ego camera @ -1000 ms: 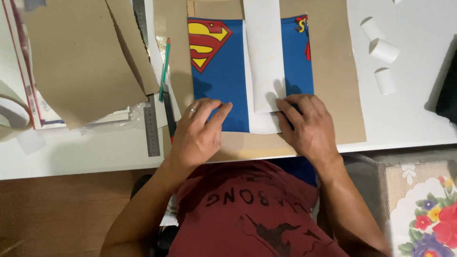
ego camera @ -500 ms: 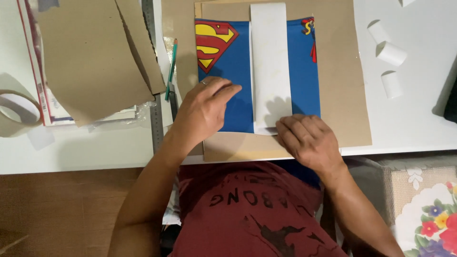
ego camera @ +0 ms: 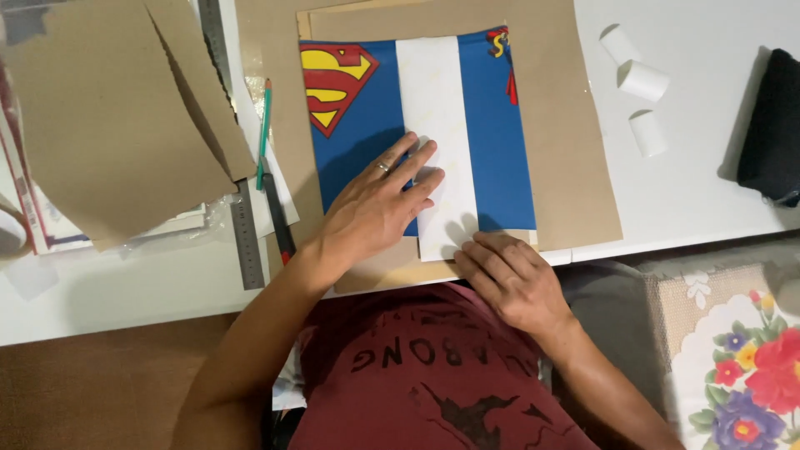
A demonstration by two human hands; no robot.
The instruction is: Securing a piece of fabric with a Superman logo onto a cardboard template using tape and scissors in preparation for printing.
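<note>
While both palms press flat, the blue printed sheet (ego camera: 358, 142) lies at the middle of the view on a brown board (ego camera: 575, 125), with a white paper strip (ego camera: 433, 125) running from twelve to six o'clock down its centre. Its red and yellow emblem sits at the sheet's ten o'clock corner.

The left hand (ego camera: 375, 208) rests open, fingers spread and pointing toward one o'clock, fingertips touching the strip's left edge and the blue beside it; a ring shows on one finger. It grasps nothing. At five o'clock from it, the right hand (ego camera: 508, 279) lies palm down over the strip's lower end and the board's near edge, fingers loosely curled, pressing rather than clasping anything.

Just at nine o'clock of the board lie a green pencil (ego camera: 264, 133), a dark-handled tool (ego camera: 279, 221) and a metal ruler (ego camera: 246, 237), roughly parallel. Farther toward nine and ten o'clock, loose brown card sheets (ego camera: 108, 125) overlap a stack of papers. Toward two o'clock, three small white paper rolls (ego camera: 643, 81) stand on the white table (ego camera: 692, 192), well apart from the hands, with a dark cloth (ego camera: 771, 125) at three o'clock near the edge.
</note>
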